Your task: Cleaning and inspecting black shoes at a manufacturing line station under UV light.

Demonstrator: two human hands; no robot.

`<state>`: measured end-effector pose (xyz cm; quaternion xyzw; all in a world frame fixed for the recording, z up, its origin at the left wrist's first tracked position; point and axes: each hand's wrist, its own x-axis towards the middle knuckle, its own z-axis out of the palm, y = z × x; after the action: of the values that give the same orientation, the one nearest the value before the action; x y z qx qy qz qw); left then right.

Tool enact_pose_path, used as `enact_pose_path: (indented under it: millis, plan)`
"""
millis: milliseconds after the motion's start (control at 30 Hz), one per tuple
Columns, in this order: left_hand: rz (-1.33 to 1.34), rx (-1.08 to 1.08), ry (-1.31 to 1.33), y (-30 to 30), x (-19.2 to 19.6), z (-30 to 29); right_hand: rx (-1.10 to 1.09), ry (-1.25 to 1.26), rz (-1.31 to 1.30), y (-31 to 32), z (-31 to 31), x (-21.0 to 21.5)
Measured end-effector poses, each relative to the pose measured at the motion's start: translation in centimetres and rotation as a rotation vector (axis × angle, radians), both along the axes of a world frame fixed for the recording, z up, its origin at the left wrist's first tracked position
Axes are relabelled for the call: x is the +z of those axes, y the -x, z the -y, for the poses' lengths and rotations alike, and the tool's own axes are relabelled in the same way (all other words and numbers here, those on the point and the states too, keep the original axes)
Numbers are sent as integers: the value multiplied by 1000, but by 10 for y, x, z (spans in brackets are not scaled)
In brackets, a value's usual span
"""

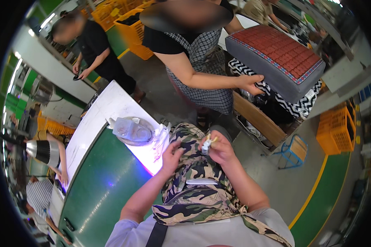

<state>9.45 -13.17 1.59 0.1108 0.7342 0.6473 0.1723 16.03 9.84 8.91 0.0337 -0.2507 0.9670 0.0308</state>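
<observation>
In front of my camouflage apron [193, 206], my right hand [221, 150] is closed in a pinch on a small white-and-yellow piece [206, 145]; its exact kind is too small to make out. My left hand [172, 157] is apart from it, over the apron's left side, with fingers spread and slightly bent and nothing visible in them. Just beyond my left hand, crumpled clear plastic [161, 138] lies on the brightly lit white table edge. A plastic-wrapped bundle [132, 131] rests there too. A flat white item [201, 181] lies against the apron at my waist.
A green belt surface [99, 193] runs along my left, with a lamp [43, 152] over it. Ahead, a person in a checked apron [218, 86] grips a grey-and-red cushioned block [276, 57] above a box [259, 119]. Right are a blue stool [293, 152] and yellow crates [336, 127].
</observation>
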Motion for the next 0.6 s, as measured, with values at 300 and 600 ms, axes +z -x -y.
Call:
enact_pose_path:
  millis: [300, 600]
  plan:
    - [85, -69, -90, 34, -22, -25, 47, 33, -48, 8, 10, 3]
    - [-780, -352, 467, 50, -32, -44, 77, 8, -98, -3, 18, 37]
